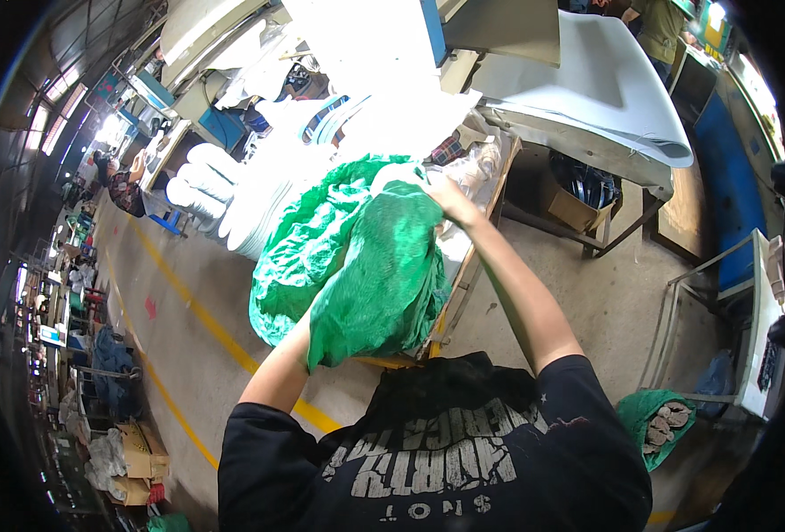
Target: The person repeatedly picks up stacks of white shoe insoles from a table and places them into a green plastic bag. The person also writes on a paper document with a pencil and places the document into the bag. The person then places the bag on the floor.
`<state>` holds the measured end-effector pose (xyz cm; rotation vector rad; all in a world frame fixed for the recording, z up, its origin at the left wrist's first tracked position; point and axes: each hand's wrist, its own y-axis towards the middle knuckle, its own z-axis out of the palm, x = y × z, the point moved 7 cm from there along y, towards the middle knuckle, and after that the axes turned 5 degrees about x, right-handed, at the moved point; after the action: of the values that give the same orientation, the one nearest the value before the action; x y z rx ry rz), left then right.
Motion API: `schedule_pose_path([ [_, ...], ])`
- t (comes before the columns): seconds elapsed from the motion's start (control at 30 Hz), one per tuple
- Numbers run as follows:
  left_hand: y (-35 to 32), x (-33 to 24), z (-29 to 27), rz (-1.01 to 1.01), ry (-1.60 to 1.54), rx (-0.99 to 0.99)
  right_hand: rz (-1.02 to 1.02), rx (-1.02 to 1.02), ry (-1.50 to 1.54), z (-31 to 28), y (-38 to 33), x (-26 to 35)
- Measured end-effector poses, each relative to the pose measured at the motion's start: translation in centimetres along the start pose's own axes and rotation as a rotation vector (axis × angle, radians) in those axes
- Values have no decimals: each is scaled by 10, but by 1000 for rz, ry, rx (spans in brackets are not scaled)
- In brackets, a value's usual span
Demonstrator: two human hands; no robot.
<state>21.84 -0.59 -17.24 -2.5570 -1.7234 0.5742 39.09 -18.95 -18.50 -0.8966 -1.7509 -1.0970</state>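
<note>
Head view: nearest the person, the left forearm (279, 368) goes in under a loose fold of a green sack (388, 257), so the left hand is hidden and I cannot tell whether it is open or gripping. The sack lies slumped over the near end of a wood-edged cart (472, 266). At its far edge the right hand (446, 197) is bent in against the cloth; glare washes out its fingertips, so how tightly they close cannot be told.

Handling such limp cloth well likely calls for a full handful of the edge rather than a pinch, with the hands well apart so that the folds do not fall back over the wrist. Lifting clear of the cart's wooden edge should keep the weave from snagging.

Among the containers, the sack shows a pale patch at its top, but what it holds is unclear. Another green bag (627, 410) on the right has brownish bundles (667, 424) in its open mouth. Farther off, under a table (578, 152), an open cardboard box (568, 211) holds dark, shiny things (585, 180) too unclear to name.
</note>
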Motion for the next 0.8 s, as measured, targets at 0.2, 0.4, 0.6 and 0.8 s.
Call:
schedule_pose_path([
  [0.2, -23, 14, 3, -39, -14, 38, -54, -172, -186, -22, 42, 98],
  [0.4, -27, 19, -3, -52, -5, 45, -483, -232, -328, 22, 60, 226],
  [0.6, -28, 26, -3, -47, 20, 68, -281, -153, -92, 41, 65, 250],
  [0.8, -40, 57, -17, -74, 62, 73, -819, -303, -312, 19, -1, 291],
])
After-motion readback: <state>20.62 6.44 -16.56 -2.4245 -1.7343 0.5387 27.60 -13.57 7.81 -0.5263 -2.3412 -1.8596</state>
